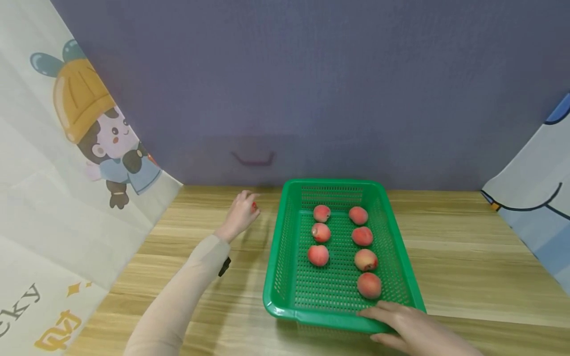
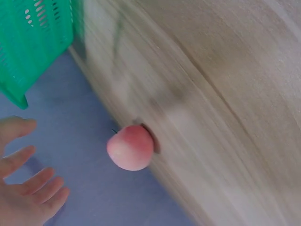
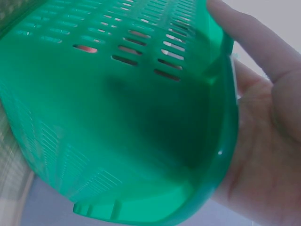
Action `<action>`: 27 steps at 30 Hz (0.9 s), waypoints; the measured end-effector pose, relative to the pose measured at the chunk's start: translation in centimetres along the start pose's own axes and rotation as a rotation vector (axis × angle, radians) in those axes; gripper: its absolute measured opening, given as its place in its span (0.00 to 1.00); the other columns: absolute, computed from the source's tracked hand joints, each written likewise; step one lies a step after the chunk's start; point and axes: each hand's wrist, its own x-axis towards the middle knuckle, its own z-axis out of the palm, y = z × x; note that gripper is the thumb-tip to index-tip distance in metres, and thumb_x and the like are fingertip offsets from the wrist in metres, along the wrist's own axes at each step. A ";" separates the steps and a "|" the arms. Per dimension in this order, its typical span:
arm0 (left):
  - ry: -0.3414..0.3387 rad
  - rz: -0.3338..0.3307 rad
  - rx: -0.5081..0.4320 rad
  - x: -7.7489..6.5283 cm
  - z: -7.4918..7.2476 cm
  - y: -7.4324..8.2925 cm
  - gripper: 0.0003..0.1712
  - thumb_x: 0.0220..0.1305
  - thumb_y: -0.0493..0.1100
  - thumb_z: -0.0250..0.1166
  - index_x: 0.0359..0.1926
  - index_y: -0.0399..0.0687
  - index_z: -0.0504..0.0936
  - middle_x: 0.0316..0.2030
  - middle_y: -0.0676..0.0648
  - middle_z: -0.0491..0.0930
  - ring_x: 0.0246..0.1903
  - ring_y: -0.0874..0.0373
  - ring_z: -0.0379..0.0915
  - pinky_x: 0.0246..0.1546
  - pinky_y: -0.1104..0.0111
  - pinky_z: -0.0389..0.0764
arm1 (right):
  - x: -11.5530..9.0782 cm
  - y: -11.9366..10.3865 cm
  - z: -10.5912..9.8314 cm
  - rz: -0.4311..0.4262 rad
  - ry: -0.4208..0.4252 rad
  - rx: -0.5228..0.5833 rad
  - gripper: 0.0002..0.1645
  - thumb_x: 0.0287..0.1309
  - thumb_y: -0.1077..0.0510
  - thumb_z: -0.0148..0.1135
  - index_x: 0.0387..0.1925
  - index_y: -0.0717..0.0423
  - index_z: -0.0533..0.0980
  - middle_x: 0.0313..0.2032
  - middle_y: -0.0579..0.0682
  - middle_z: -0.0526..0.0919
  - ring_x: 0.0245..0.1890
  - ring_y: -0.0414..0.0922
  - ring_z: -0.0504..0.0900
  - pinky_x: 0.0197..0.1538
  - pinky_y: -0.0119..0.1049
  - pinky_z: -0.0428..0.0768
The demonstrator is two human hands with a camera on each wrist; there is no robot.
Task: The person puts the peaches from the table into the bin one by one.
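A green plastic basket holds several red peaches, set in two rows. To the left of the basket my left hand reaches over the table. Beside its fingers a single peach is partly hidden in the head view. The left wrist view has that peach on the wood, apart from my left hand, whose fingers are spread. My right hand grips the basket's near right corner, fingers over the rim and thumb outside. In the right wrist view the rim hides the fingertips of my right hand.
The wooden table extends on both sides of the basket. Behind it stands a dark grey-blue wall. Light sheets printed with cartoons, one a figure in a yellow hat, hang at left and right.
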 end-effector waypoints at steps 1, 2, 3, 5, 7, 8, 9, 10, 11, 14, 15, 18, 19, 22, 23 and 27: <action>-0.005 -0.007 0.001 0.1 0.1 -0.1 0.24 0.53 0.36 0.62 0.52 0.34 0.71 0.49 0.34 0.68 0.48 0.43 0.65 0.53 0.56 0.65 | 0.0 0.0 0.0 -0.001 0.001 0.002 0.23 0.54 0.44 0.54 0.51 0.45 0.72 0.44 0.43 0.77 0.41 0.40 0.76 0.34 0.33 0.77; -0.011 -0.015 0.005 0.2 0.1 -0.2 0.24 0.53 0.36 0.62 0.52 0.34 0.71 0.48 0.34 0.68 0.49 0.43 0.65 0.53 0.56 0.65 | 0.0 0.0 0.0 -0.002 0.001 0.004 0.23 0.54 0.44 0.54 0.51 0.45 0.72 0.44 0.43 0.77 0.41 0.40 0.76 0.34 0.33 0.77; -0.017 -0.023 0.009 0.2 0.2 -0.3 0.25 0.52 0.36 0.62 0.52 0.34 0.71 0.48 0.33 0.68 0.48 0.42 0.65 0.53 0.56 0.65 | 0.0 0.0 0.0 -0.003 0.001 0.006 0.23 0.54 0.44 0.54 0.51 0.45 0.72 0.44 0.42 0.77 0.41 0.40 0.76 0.34 0.33 0.77; -0.029 -0.039 0.015 0.4 0.3 -0.5 0.25 0.52 0.36 0.62 0.53 0.34 0.70 0.48 0.33 0.68 0.48 0.42 0.65 0.53 0.56 0.65 | 0.0 0.0 0.0 -0.006 0.001 0.009 0.23 0.54 0.44 0.54 0.51 0.46 0.72 0.44 0.42 0.77 0.41 0.39 0.76 0.33 0.32 0.76; -0.038 -0.051 0.022 0.5 0.5 -0.8 0.25 0.52 0.37 0.63 0.53 0.34 0.70 0.48 0.33 0.68 0.48 0.42 0.66 0.53 0.56 0.65 | 0.0 0.0 0.0 -0.008 -0.003 0.013 0.23 0.54 0.44 0.54 0.51 0.46 0.72 0.44 0.41 0.76 0.41 0.39 0.76 0.33 0.32 0.76; -0.040 -0.056 0.025 0.6 0.6 -0.9 0.25 0.52 0.37 0.63 0.53 0.34 0.70 0.48 0.33 0.68 0.48 0.42 0.66 0.52 0.56 0.66 | 0.0 0.0 0.0 -0.007 -0.004 0.014 0.23 0.54 0.44 0.54 0.51 0.46 0.72 0.44 0.41 0.76 0.41 0.39 0.76 0.33 0.32 0.76; -0.043 -0.061 0.028 0.6 0.7 -1.0 0.25 0.52 0.37 0.63 0.53 0.34 0.70 0.48 0.33 0.68 0.47 0.42 0.66 0.52 0.56 0.66 | 0.0 0.0 0.0 -0.007 -0.005 0.014 0.23 0.54 0.44 0.54 0.51 0.46 0.72 0.44 0.41 0.76 0.41 0.39 0.76 0.33 0.32 0.76; -0.043 -0.063 0.031 0.7 0.8 -1.2 0.25 0.53 0.37 0.63 0.53 0.34 0.70 0.48 0.33 0.68 0.47 0.42 0.66 0.51 0.56 0.67 | 0.0 0.0 -0.1 -0.006 -0.005 0.012 0.23 0.54 0.44 0.54 0.51 0.46 0.72 0.44 0.41 0.76 0.41 0.39 0.76 0.33 0.32 0.76; -0.042 -0.066 0.034 0.7 0.9 -1.3 0.25 0.53 0.37 0.63 0.52 0.33 0.70 0.48 0.33 0.68 0.47 0.41 0.66 0.51 0.56 0.68 | 0.0 0.0 -0.1 -0.006 -0.005 0.011 0.23 0.54 0.44 0.54 0.51 0.46 0.72 0.44 0.41 0.76 0.41 0.39 0.76 0.33 0.32 0.76; -0.042 -0.081 0.037 0.9 1.2 -1.6 0.25 0.53 0.38 0.63 0.52 0.33 0.70 0.48 0.32 0.68 0.47 0.41 0.66 0.50 0.55 0.68 | 0.0 0.0 -0.1 -0.012 0.002 0.005 0.23 0.54 0.45 0.55 0.51 0.46 0.72 0.44 0.41 0.76 0.41 0.39 0.76 0.34 0.32 0.76; -0.044 -0.086 0.038 0.9 1.3 -1.7 0.25 0.53 0.38 0.63 0.52 0.32 0.70 0.48 0.32 0.68 0.48 0.40 0.66 0.50 0.55 0.68 | 0.0 0.0 -0.1 -0.014 0.005 0.003 0.23 0.54 0.45 0.55 0.51 0.46 0.72 0.44 0.41 0.76 0.41 0.39 0.76 0.34 0.32 0.76; -0.057 -0.106 0.030 1.0 1.5 -1.9 0.26 0.53 0.37 0.63 0.53 0.32 0.70 0.49 0.32 0.67 0.49 0.40 0.65 0.51 0.54 0.68 | 0.0 0.0 -0.1 -0.019 0.006 0.001 0.23 0.54 0.45 0.55 0.51 0.46 0.72 0.45 0.41 0.76 0.42 0.39 0.76 0.34 0.33 0.76; -0.061 -0.110 0.030 1.1 1.6 -2.0 0.26 0.53 0.37 0.63 0.53 0.32 0.69 0.49 0.31 0.67 0.49 0.39 0.65 0.50 0.54 0.68 | 0.0 0.0 0.0 -0.021 0.007 -0.001 0.23 0.54 0.45 0.54 0.51 0.46 0.72 0.45 0.41 0.76 0.42 0.40 0.76 0.34 0.33 0.76; -0.071 -0.124 0.030 1.2 1.8 -2.2 0.27 0.52 0.37 0.64 0.54 0.33 0.69 0.50 0.31 0.66 0.49 0.39 0.64 0.50 0.54 0.68 | 0.0 0.0 0.0 -0.028 0.013 -0.007 0.23 0.54 0.45 0.55 0.51 0.46 0.72 0.46 0.40 0.76 0.43 0.40 0.76 0.35 0.33 0.77; -0.077 -0.131 0.029 1.2 1.8 -2.3 0.28 0.52 0.37 0.64 0.54 0.33 0.68 0.50 0.31 0.66 0.50 0.39 0.64 0.50 0.54 0.68 | 0.0 0.0 0.0 -0.033 0.015 -0.006 0.23 0.54 0.45 0.55 0.51 0.46 0.72 0.46 0.40 0.76 0.43 0.40 0.76 0.35 0.33 0.77; -0.106 -0.161 0.018 1.4 2.0 -2.6 0.29 0.53 0.37 0.63 0.56 0.35 0.67 0.52 0.31 0.64 0.52 0.38 0.62 0.52 0.52 0.65 | -0.1 0.0 0.0 -0.053 0.029 -0.002 0.22 0.54 0.46 0.56 0.51 0.46 0.72 0.45 0.41 0.76 0.42 0.40 0.76 0.34 0.32 0.76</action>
